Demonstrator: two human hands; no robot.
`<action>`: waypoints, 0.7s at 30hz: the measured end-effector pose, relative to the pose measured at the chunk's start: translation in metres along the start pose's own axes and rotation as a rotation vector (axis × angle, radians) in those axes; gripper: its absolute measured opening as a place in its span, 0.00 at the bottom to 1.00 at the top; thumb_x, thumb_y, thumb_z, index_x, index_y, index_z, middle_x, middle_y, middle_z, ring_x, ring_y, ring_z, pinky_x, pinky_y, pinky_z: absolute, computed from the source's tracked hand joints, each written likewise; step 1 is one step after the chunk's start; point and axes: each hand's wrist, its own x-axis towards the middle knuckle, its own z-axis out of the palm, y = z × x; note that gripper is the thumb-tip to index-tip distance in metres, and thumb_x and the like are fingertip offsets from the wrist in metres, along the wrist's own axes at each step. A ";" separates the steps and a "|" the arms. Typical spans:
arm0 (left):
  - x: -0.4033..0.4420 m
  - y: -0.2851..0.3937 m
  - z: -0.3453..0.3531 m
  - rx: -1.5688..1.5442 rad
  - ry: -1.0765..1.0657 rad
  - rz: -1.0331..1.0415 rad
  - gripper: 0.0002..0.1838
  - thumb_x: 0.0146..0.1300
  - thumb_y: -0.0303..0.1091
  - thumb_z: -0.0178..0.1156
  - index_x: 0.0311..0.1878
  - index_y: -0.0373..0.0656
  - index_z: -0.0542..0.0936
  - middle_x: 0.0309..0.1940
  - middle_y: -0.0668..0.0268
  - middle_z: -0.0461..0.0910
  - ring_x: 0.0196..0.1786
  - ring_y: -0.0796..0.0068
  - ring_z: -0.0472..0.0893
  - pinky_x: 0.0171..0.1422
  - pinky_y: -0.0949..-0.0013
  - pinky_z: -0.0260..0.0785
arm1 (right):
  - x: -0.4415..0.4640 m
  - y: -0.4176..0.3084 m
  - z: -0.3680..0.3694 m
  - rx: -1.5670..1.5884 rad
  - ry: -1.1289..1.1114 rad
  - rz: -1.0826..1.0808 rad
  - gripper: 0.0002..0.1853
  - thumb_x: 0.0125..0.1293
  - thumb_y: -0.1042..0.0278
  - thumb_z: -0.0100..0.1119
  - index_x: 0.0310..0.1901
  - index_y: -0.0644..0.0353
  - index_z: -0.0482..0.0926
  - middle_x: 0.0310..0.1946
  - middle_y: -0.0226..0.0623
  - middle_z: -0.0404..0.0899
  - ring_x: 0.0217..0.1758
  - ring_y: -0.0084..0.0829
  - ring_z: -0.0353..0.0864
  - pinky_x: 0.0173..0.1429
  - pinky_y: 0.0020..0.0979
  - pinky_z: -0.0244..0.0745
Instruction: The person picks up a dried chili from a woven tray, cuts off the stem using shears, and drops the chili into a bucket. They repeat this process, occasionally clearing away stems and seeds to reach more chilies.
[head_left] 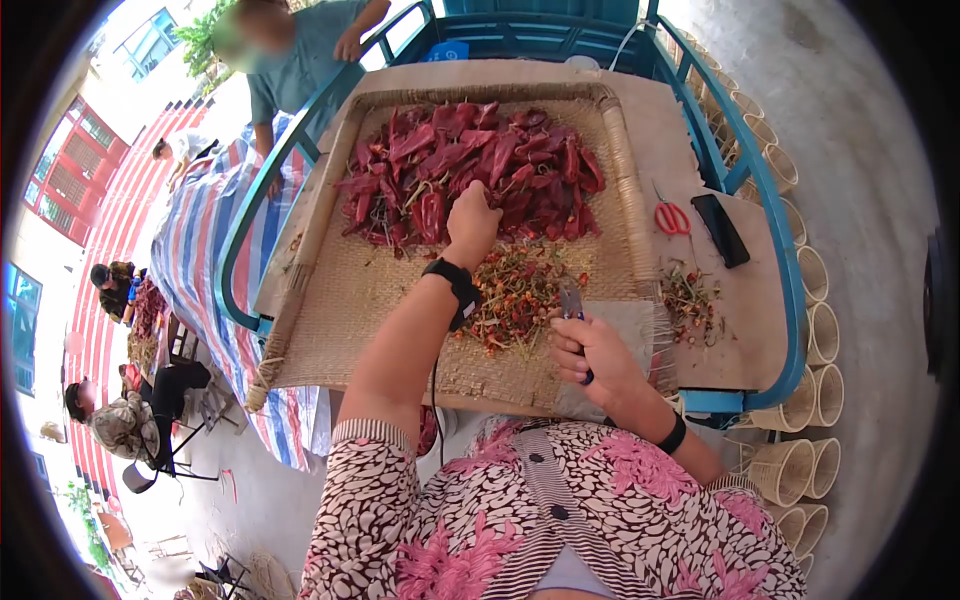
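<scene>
A heap of dried red chili peppers covers the far half of a woven mat in a raised frame. My left hand is at the near edge of this heap, its fingers curled in; whatever they may grip is hidden. My right hand is wrapped around small blue-handled snips, their metal blades pointing away from me. Between my hands and partly under my left wrist lies a pile of cut stems and pepper caps.
Red-handled scissors, a black phone and a small stem pile lie on the board to the right. A blue metal rail borders it, with several stacked baskets outside. A person stands at the far left; others sit beyond.
</scene>
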 end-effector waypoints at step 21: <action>-0.161 0.034 -0.099 -0.113 0.071 0.340 0.17 0.41 0.19 0.66 0.38 0.43 0.79 0.30 0.62 0.77 0.38 0.58 0.77 0.39 0.61 0.71 | 0.022 0.003 0.020 -1.186 0.166 -0.901 0.10 0.64 0.63 0.63 0.40 0.60 0.80 0.29 0.39 0.77 0.30 0.36 0.78 0.34 0.33 0.70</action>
